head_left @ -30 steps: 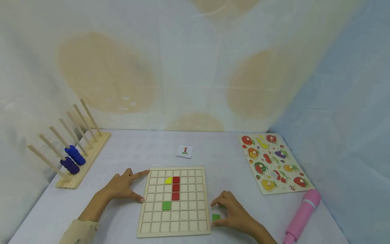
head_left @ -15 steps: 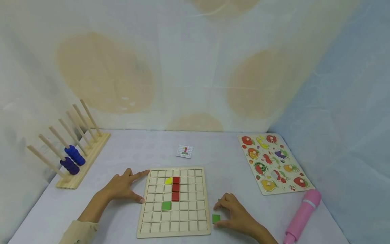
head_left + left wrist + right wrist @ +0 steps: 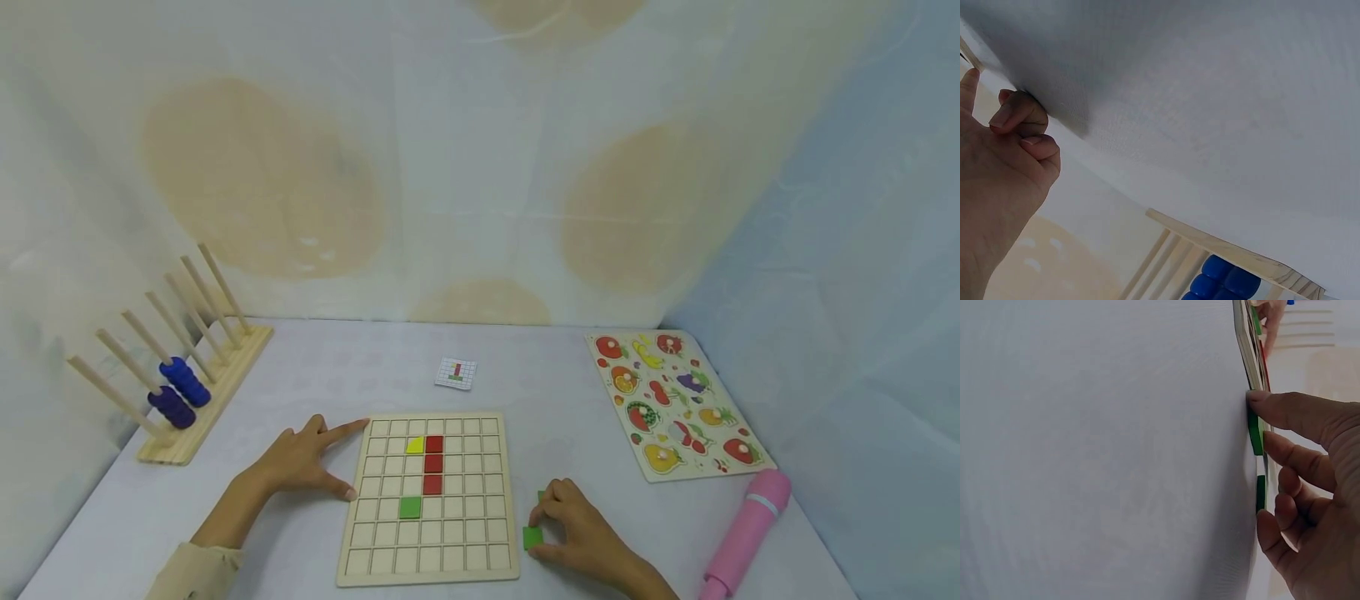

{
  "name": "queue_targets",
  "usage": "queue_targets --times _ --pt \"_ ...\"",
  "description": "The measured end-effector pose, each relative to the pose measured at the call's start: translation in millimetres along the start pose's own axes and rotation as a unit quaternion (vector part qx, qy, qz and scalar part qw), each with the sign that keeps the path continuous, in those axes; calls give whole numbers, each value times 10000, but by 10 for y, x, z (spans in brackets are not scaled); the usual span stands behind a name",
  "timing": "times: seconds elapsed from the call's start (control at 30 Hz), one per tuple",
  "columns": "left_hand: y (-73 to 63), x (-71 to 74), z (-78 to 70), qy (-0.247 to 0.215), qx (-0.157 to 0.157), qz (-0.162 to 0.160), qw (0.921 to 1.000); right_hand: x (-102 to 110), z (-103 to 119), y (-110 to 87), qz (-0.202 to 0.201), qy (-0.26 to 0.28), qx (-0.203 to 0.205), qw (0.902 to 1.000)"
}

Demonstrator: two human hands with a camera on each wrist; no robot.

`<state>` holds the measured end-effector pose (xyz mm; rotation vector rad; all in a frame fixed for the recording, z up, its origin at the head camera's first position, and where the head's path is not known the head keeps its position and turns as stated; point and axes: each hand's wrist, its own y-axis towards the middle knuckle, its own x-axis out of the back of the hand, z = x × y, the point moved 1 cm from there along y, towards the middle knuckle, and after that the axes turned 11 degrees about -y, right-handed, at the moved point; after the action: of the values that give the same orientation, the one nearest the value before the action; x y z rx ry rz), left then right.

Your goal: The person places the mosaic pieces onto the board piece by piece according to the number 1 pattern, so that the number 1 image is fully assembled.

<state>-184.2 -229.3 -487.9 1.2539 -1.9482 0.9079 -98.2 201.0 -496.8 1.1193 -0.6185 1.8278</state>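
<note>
A wooden grid board (image 3: 453,532) lies on the table, holding a yellow piece (image 3: 416,446) with a rounded side, three red square tiles (image 3: 433,463) in a column and a green tile (image 3: 410,507). My left hand (image 3: 298,461) touches the board's left edge with its spread thumb and forefinger; its other fingers curl in the left wrist view. Right of the board, my right hand (image 3: 573,533) pinches a loose green square tile (image 3: 532,538) between thumb and forefinger, the tile down at table level. Another green tile (image 3: 1261,492) lies beside it, partly behind the fingers in the head view.
Behind the board lies a small card (image 3: 456,373) printed with a coloured grid pattern. At left stands a wooden peg rack (image 3: 225,371) with blue and purple beads. A fruit puzzle board (image 3: 678,404) and a pink microphone-shaped toy (image 3: 746,533) lie at right.
My right thumb and forefinger have drawn together onto the green tile, after standing apart around it. The left hand and the board have stayed in place.
</note>
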Motion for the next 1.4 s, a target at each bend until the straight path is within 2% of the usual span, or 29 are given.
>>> queue_targets --times 0.27,0.4,0.5,0.67,1.0,1.2,1.4 --pt "4 -8 12 -22 -30 -7 10000 21 54 21 -432 -222 246 9985" --pt "9 -10 18 -8 15 0 10000 52 90 67 -736 -69 428 9964" --pt "11 -7 24 -23 33 -2 10000 80 122 120 -815 137 496 9954" --pt "19 -7 38 -65 -11 -13 10000 116 193 231 -836 392 570 9941" --pt "8 -5 25 -112 -26 -5 9999 76 363 429 -555 1181 515 9901" --pt "5 3 1 -86 5 -27 10000 8 428 543 -494 1270 613 9888" --pt "21 -19 41 -84 10 -35 10000 -36 541 662 -471 1184 747 9890"
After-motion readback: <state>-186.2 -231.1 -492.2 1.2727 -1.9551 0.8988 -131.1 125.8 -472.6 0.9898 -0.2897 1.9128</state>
